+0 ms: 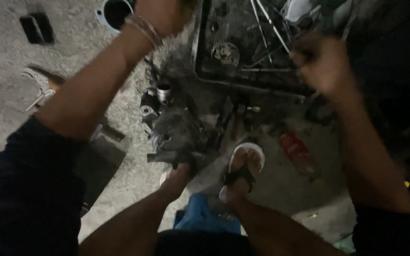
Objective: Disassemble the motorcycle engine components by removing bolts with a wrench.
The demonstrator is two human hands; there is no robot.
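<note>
Head view: left hand (162, 16) and blurred right hand (323, 64) are raised over a greasy engine block (176, 130) on the floor (5, 90); whether either hand's fingers grip anything cannot be told.

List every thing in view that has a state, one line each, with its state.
Left hand: raised, closed, at the frame's top edge; what it grips is hidden.
Right hand: raised, fisted, blurred.
Engine part: on the ground, grimy, one foot against it.
Metal tray: flat, holding a gear and rods.
Red bottle: lying on its side.
</note>
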